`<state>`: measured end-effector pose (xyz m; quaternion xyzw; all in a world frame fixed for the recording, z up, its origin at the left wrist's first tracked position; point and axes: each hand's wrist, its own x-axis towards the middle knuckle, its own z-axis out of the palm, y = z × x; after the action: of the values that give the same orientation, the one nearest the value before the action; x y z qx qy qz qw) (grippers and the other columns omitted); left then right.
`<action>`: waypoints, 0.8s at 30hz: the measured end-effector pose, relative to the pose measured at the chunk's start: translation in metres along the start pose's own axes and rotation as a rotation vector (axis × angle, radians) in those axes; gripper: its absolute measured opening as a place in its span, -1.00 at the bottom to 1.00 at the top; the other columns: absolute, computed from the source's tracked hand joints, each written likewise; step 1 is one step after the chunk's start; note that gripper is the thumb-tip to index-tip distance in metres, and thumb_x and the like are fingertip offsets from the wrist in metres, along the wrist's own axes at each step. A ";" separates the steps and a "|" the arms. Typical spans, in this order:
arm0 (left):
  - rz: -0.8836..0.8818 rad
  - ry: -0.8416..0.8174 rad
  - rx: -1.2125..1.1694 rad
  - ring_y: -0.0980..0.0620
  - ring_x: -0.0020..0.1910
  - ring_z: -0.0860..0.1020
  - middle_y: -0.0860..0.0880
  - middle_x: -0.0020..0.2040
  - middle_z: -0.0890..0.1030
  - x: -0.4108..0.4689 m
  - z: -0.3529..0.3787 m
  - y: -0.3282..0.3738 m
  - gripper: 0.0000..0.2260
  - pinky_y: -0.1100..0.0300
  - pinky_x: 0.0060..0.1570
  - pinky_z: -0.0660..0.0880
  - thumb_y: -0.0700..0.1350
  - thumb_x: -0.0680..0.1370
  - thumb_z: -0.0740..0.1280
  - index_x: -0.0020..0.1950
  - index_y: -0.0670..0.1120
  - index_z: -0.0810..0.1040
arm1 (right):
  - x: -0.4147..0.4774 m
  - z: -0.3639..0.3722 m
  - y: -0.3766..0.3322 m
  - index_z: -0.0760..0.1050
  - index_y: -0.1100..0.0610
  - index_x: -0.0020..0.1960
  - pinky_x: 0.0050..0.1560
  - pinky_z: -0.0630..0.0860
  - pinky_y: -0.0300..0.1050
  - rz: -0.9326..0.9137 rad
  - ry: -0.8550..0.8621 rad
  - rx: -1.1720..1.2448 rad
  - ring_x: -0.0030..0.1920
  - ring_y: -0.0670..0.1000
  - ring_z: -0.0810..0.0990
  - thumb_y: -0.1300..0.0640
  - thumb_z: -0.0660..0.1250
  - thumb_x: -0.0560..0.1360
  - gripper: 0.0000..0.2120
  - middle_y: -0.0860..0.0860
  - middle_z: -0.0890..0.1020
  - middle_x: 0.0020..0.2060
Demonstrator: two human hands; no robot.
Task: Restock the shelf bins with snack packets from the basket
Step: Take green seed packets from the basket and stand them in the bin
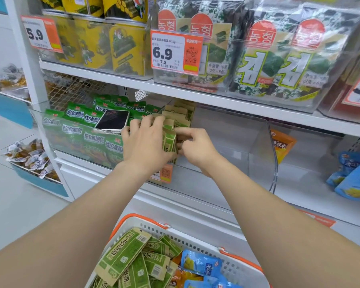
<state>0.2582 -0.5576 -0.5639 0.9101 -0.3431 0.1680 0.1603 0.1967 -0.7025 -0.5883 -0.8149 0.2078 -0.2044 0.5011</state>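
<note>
Both hands inside the clear shelf bin on the middle shelf, at its left wall. Left hand laid against the left face of an upright stack of tan-and-green snack packets, fingers straight and a little spread, grip pressing on the stack and curling round nothing. Right hand at the right face of the same stack, fingers curled, grip pinching the front packets. More of these packets standing in a row toward the back left corner of the bin. Rest of the bin bare. In the neighbouring bin on the left, green packets with a phone lying on top. At the bottom edge, a white basket with orange rim, holding loose tan-and-green packets on the left and blue packets on the right.
</note>
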 end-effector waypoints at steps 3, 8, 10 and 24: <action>-0.025 0.052 0.033 -0.22 0.45 0.32 -0.05 0.57 0.30 -0.001 -0.001 0.004 0.02 -0.19 0.37 0.29 0.42 0.26 0.55 0.59 0.11 0.22 | -0.008 -0.003 -0.008 0.68 -0.07 0.14 0.30 0.59 0.03 0.029 0.024 0.043 0.22 0.06 0.64 0.35 0.12 0.34 -0.43 -0.03 0.71 0.14; -0.032 0.076 0.060 -0.22 0.50 0.27 -0.10 0.62 0.22 0.001 0.002 0.008 -0.10 -0.20 0.41 0.24 0.33 0.23 0.59 0.46 0.04 0.35 | -0.009 -0.002 -0.013 0.61 -0.07 0.03 0.24 0.56 -0.05 0.099 0.090 0.106 0.20 0.07 0.59 0.30 0.14 0.38 -0.57 0.07 0.60 0.23; -0.031 0.066 0.056 -0.22 0.50 0.26 -0.10 0.61 0.23 0.002 0.002 0.009 -0.10 -0.19 0.43 0.22 0.27 0.25 0.61 0.47 0.00 0.34 | -0.005 -0.002 -0.010 0.46 0.04 0.15 0.22 0.56 0.06 0.216 0.126 0.148 0.12 0.14 0.57 0.23 0.18 0.40 -0.66 0.11 0.53 0.19; 0.017 0.208 -0.152 -0.19 0.22 0.37 -0.08 0.23 0.46 0.006 0.017 0.008 -0.35 -0.10 0.21 0.42 0.00 0.29 0.68 0.25 -0.05 0.41 | 0.017 0.009 -0.015 0.46 0.04 0.35 0.13 0.65 0.19 0.363 -0.039 0.333 0.12 0.18 0.66 0.25 0.13 0.46 -0.52 0.16 0.67 0.17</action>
<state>0.2601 -0.5730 -0.5749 0.8701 -0.3439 0.2366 0.2622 0.2178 -0.6992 -0.5764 -0.6743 0.3045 -0.1269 0.6607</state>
